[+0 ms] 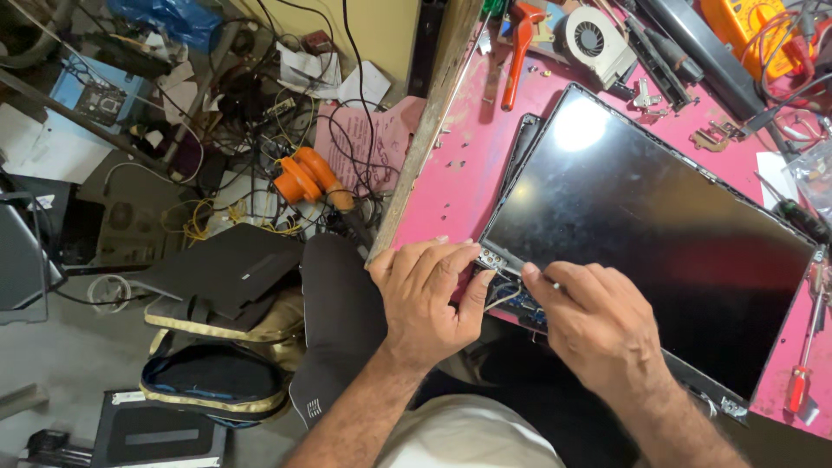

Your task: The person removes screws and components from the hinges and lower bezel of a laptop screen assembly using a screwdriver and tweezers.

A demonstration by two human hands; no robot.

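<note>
Screen corner point(492, 257) btwn both grips, touching.

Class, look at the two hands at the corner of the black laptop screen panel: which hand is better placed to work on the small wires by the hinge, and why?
Probably the right hand: it pinches a thin tool right above the small wires, while the left hand rests on the metal hinge corner of the glossy black laptop screen panel, bracing it.

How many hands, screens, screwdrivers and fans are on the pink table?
Hands: 2, the left hand and the right hand
Laptop screens: 1, the laptop screen
Screwdrivers: 1, the red-handled screwdriver
Fans: 1, the cooling fan
Total: 5, all on the pink table
</note>
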